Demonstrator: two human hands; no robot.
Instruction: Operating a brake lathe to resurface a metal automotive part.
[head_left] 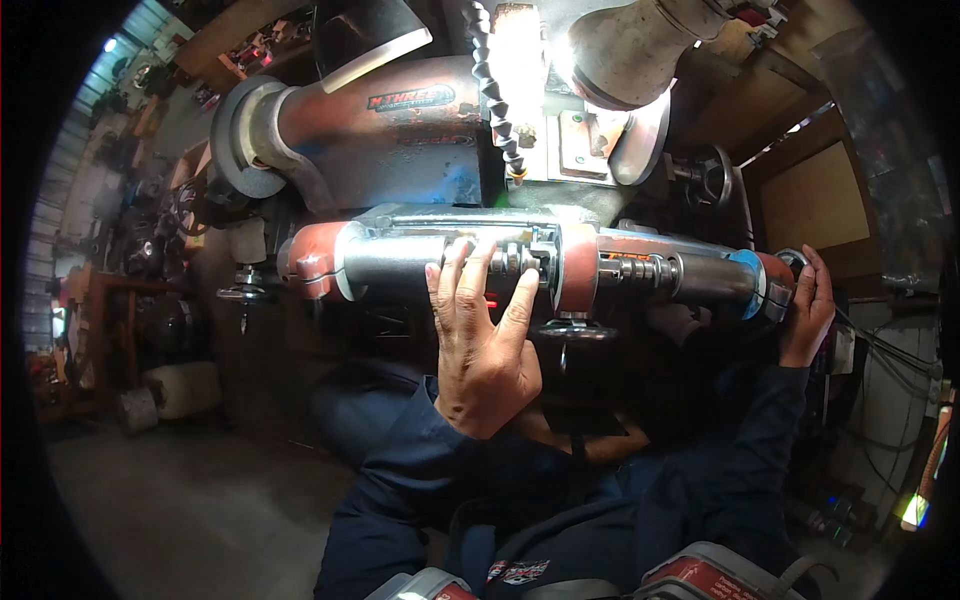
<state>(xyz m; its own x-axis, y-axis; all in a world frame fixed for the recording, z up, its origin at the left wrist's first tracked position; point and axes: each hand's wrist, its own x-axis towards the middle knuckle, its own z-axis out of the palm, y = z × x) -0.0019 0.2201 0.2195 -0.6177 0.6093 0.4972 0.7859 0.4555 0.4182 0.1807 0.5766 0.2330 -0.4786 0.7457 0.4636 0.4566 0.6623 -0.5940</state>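
Note:
A steel shaft with stepped collars and lobes, resembling a camshaft [650,270], lies crosswise in front of me in a machine with red-painted supports. My left hand [488,350] rests on its middle part with fingers stretched and apart, the fingertips touching the metal left of the central red support [576,270]. They hide part of the shaft. At the far right end, my right hand [812,310] has its fingers curled round a round metal knob [791,258] beside the right red support [775,285]. The palm side of that hand is hidden.
Behind the shaft stands a red and blue machine housing [385,130] with a grinding wheel [240,140] on its left. A lamp [630,50] and a segmented coolant hose [487,90] hang above. Handwheels [570,330] project below the shaft; cables [890,350] run at the right.

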